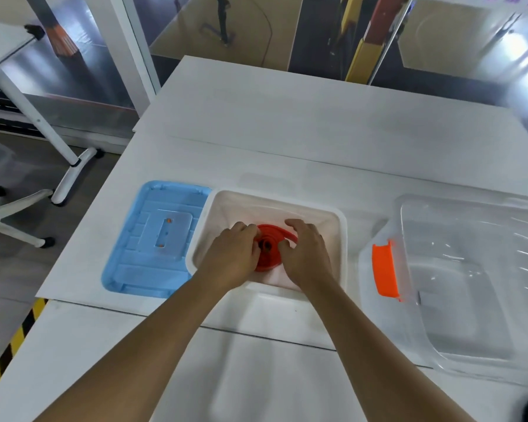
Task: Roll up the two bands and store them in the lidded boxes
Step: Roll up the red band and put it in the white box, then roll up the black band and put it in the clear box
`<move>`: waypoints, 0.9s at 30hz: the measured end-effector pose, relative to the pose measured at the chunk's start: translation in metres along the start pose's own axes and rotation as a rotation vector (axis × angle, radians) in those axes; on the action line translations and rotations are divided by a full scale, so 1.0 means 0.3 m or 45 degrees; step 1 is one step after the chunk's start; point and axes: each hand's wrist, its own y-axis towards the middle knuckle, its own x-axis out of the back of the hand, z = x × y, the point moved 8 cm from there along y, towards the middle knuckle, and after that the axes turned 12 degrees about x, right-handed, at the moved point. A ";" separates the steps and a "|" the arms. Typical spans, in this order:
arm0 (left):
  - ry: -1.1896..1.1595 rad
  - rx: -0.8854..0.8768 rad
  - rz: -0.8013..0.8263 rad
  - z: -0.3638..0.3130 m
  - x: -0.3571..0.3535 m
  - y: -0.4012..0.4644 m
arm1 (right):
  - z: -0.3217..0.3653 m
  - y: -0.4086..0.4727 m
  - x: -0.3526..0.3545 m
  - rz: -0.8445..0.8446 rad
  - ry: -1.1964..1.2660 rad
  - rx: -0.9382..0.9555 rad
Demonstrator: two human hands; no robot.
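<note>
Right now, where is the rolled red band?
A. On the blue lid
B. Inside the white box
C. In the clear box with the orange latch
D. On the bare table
B: the red band sits inside the white box, with the left hand and right hand on it.

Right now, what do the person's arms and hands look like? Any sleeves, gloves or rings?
Both arms are bare up to the frame's edge: no sleeves show. The left hand and the right hand wear no gloves, and I see no rings, watch or bracelet on them.
</note>
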 end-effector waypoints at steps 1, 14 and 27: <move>0.010 -0.039 -0.043 -0.009 0.013 -0.027 | 0.019 -0.019 0.014 -0.034 -0.026 0.073; 0.050 -0.282 -0.326 -0.127 0.075 -0.500 | 0.120 -0.492 0.235 -0.355 -0.151 0.376; 0.028 -0.401 -0.183 -0.366 -0.246 -1.003 | -0.129 -1.095 0.518 -0.451 -0.091 0.155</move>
